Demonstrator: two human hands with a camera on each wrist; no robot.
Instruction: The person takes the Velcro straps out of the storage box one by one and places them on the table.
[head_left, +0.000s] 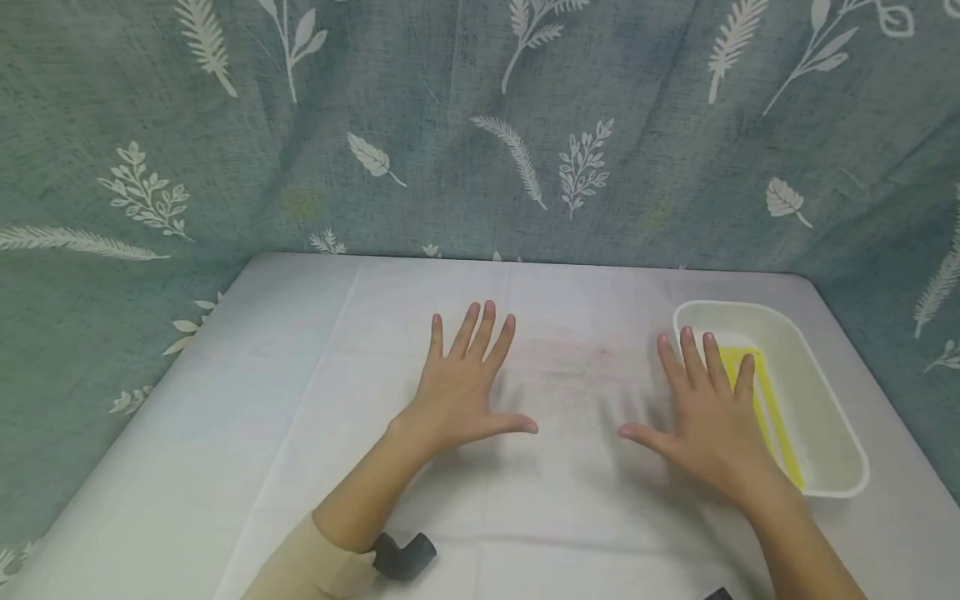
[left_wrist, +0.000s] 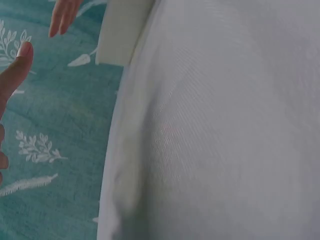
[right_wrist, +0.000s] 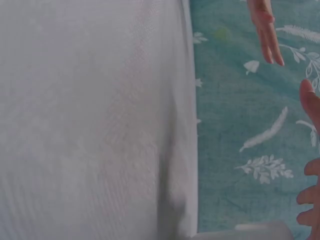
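Observation:
My left hand [head_left: 461, 396] is held above the white-covered table [head_left: 570, 500], fingers straight and spread, thumb pointing right. Nothing is in it. Facing it, my right hand [head_left: 708, 421] also has its fingers spread and holds nothing. From the head view it overlaps the left side of a white plastic basin [head_left: 821, 417]; I cannot tell whether they touch. Long yellow strips [head_left: 780, 417] show in the basin, partly hidden behind the right hand. Only the thumb and some fingertips of the left hand [left_wrist: 15, 75] appear in the left wrist view.
A patterned blue-green curtain [head_left: 427, 125] hangs behind the table and along its sides. Beside the left sleeve [head_left: 315, 562] is a dark curved object [head_left: 405, 558]. Another small dark object [head_left: 718, 594] shows at the bottom edge. Faint reddish stains [head_left: 577, 354] mark the cloth.

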